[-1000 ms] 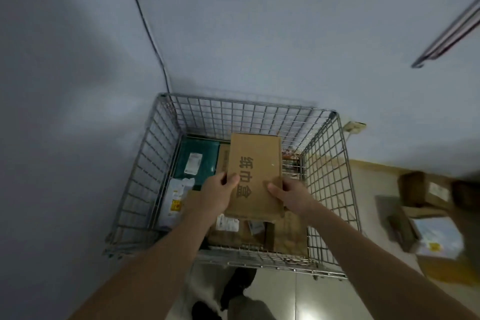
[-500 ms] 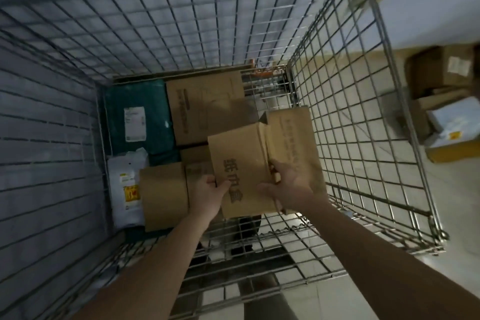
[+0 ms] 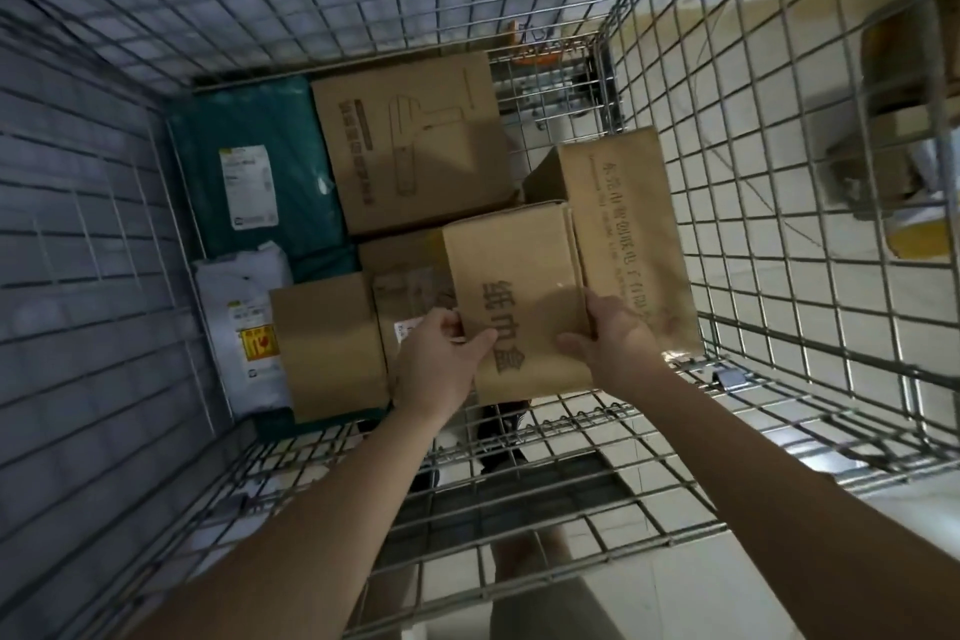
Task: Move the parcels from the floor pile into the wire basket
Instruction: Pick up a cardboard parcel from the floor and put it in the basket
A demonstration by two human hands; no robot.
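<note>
The basket (image 3: 727,172) took up nearly the whole view, wire walls on all sides, with a few parcels already lying on its bottom: a teal bag (image 3: 249,172) far left, a big box (image 3: 415,140) next to it, a white bag (image 3: 244,327) near left, and a tall box (image 3: 628,234) leaning by the right wall. More parcels (image 3: 904,120) sat on the floor outside, past the right wall, blurry.

The one being moved was a plain cardboard box (image 3: 514,291), held low inside the basket, over the other boxes and just beside the tall one. I couldn't tell if it was touching anything under it.

It looked stiff and pretty light, going by how easily two hands carried it by one end. Cardboard isn't slippery, and nothing about it looked fragile, though that's a guess. Gripping the two long sides seemed the sensible hold.

Its long axis ran near to far, printed face up, characters running along its length.

The left hand (image 3: 441,364) and right hand (image 3: 608,333) each gripped a near corner, thumbs on top, fingers curled round the sides.
</note>
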